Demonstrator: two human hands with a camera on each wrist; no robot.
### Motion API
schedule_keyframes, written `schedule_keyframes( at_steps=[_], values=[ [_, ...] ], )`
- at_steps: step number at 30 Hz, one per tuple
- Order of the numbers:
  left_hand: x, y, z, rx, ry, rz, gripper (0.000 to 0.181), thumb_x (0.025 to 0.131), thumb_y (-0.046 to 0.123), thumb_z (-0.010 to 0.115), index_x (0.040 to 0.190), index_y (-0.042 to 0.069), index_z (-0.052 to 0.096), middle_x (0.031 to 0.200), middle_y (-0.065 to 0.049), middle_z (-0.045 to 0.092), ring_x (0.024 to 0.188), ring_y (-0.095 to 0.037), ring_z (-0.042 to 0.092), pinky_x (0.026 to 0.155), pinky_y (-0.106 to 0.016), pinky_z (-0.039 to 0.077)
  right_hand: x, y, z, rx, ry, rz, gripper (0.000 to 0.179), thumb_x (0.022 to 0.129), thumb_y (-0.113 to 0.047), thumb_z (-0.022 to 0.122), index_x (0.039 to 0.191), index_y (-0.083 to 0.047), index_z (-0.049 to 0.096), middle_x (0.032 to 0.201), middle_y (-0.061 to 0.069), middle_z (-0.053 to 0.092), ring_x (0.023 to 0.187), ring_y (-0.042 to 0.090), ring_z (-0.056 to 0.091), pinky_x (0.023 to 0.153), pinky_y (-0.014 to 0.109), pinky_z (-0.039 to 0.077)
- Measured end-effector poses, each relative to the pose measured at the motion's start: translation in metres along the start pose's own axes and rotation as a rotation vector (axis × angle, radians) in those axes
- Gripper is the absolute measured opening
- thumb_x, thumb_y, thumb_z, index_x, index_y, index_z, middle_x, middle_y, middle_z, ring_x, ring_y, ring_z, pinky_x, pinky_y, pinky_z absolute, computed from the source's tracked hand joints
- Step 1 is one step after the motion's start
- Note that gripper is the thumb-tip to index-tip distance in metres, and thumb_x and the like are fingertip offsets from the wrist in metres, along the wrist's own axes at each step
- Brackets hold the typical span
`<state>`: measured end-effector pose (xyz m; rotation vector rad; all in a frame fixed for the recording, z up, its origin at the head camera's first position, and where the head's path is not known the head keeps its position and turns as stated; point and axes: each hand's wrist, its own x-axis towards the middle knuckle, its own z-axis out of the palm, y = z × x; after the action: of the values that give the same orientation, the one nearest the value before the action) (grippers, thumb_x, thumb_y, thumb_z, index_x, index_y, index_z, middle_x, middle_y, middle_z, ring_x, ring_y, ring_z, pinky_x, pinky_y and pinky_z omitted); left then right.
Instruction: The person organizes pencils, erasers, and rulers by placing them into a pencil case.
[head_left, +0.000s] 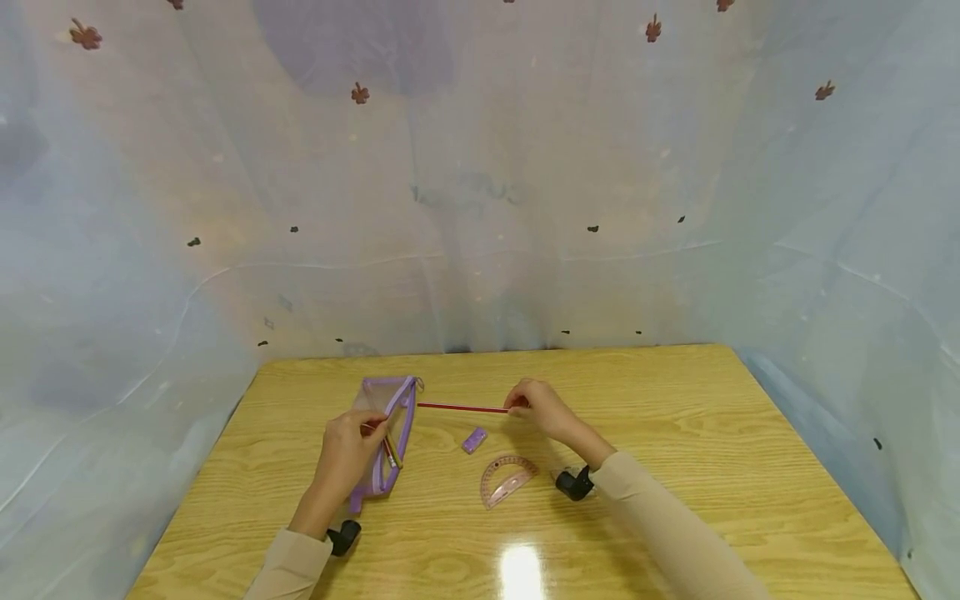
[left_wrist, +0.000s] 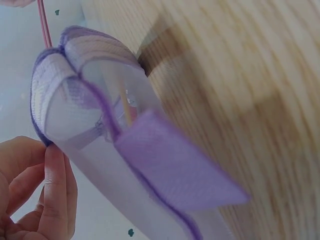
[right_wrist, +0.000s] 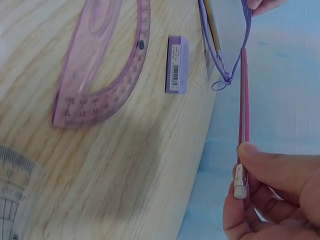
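A see-through pencil pouch with purple trim (head_left: pixel 406 432) lies at the left of the table, its mouth facing right. My left hand (head_left: pixel 349 446) pinches the pouch's edge between thumb and fingers, as the left wrist view shows. Inside the pouch, a yellowish pencil (right_wrist: pixel 212 27) shows. My right hand (head_left: pixel 542 407) pinches a red pencil (head_left: pixel 461 407) close to its white eraser end (right_wrist: pixel 240 191). The pencil points left, and its far end overlaps the pouch's mouth in the right wrist view.
Between the hands, a small purple block with a barcode label (right_wrist: pixel 177 65) lies on the wooden table (head_left: pixel 660 400). Nearer the front is a pink see-through protractor (head_left: pixel 491 482). A clear curved measuring piece (right_wrist: pixel 12 195) shows beside it in the right wrist view.
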<state>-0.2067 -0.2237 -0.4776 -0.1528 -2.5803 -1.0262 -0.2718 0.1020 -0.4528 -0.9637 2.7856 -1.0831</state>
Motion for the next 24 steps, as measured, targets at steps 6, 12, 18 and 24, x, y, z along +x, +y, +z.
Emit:
schedule_keyframes(
  at_steps=[6,12,18,24],
  values=[
    [0.000,-0.001,0.001,0.007,0.008,0.003,0.011,0.087,0.000,0.075,0.097,-0.003,0.077,0.083,-0.012,0.072,0.073,-0.025,0.070,0.060,-0.032,0.058,0.002,-0.002,0.004,0.009,-0.010,0.010,0.004,0.090,0.001,0.069,0.093,0.002,0.072,0.085,0.005,0.061,0.078,0.017,0.058,0.069,0.026,0.051],
    [0.001,-0.001,0.001,0.000,-0.002,-0.002,0.011,0.088,0.000,0.074,0.098,-0.003,0.077,0.084,-0.013,0.072,0.074,-0.026,0.070,0.061,-0.034,0.059,0.004,-0.002,0.009,0.020,-0.014,0.013,0.004,0.091,0.001,0.069,0.094,0.002,0.072,0.085,0.004,0.061,0.078,0.016,0.057,0.069,0.026,0.052],
    [0.001,-0.002,0.001,0.000,0.003,-0.001,0.011,0.088,0.001,0.074,0.098,-0.003,0.077,0.084,-0.012,0.072,0.074,-0.025,0.070,0.061,-0.033,0.058,0.008,-0.001,0.012,0.040,-0.023,-0.028,0.004,0.091,0.001,0.069,0.093,0.002,0.072,0.086,0.007,0.064,0.077,0.016,0.058,0.069,0.026,0.051],
    [0.000,-0.003,0.001,0.007,0.005,0.006,0.011,0.088,0.002,0.074,0.098,-0.002,0.077,0.083,-0.011,0.072,0.073,-0.024,0.070,0.059,-0.032,0.058,0.011,-0.003,0.015,0.090,-0.041,-0.011,0.006,0.092,0.000,0.068,0.094,0.003,0.073,0.087,0.008,0.067,0.078,0.016,0.061,0.069,0.025,0.052]
  ],
)
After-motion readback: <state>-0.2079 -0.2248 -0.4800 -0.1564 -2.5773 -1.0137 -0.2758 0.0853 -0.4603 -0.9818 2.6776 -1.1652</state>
